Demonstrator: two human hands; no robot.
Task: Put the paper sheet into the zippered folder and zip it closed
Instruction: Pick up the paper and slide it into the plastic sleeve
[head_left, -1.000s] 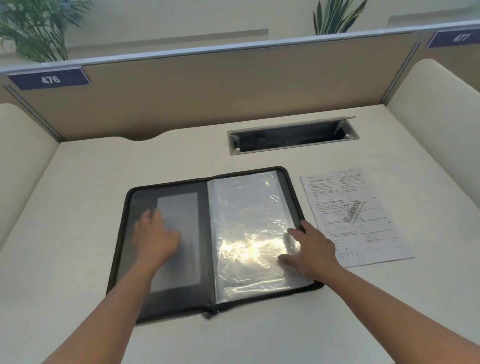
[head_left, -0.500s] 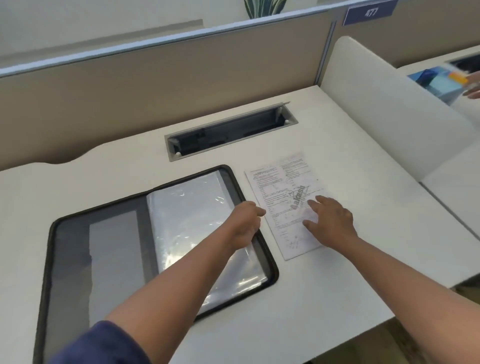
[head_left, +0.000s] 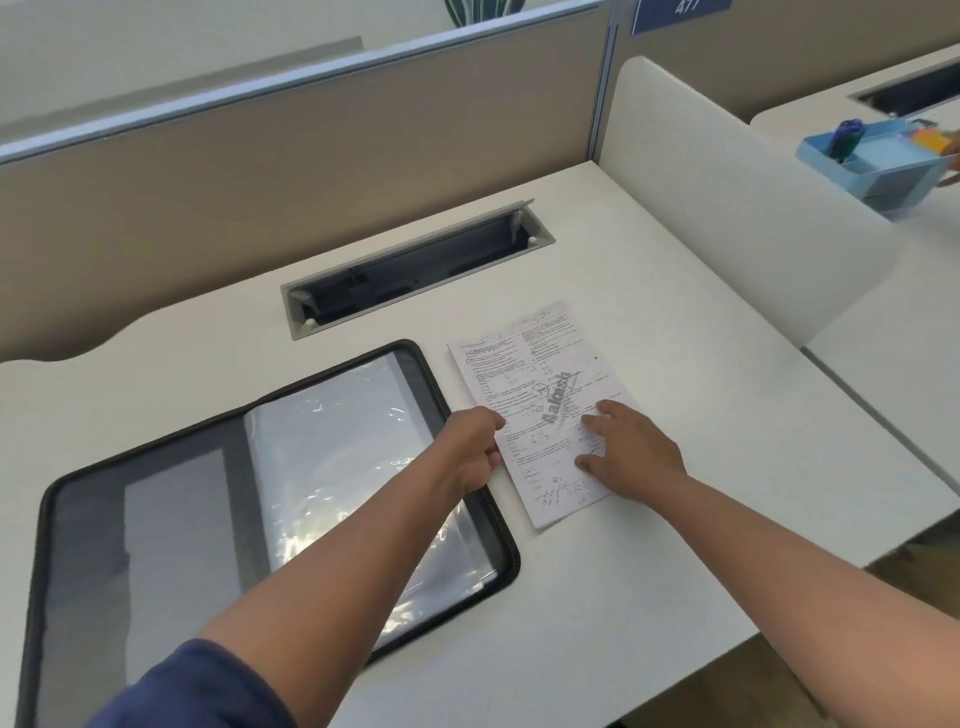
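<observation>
paper sheet (head_left: 545, 395) flat beside open zippered folder (head_left: 291, 499)

White desk (head_left: 649, 322): open zippered folder (head_left: 171, 525) left, paper sheet (head_left: 545, 374) just beside, right.

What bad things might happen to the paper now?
The left hand is at the paper's edge while the right hand presses flat on it, so lifting could crease or tear it. The folder's plastic sleeves look wrinkled, so the sheet might snag sliding in.
</observation>
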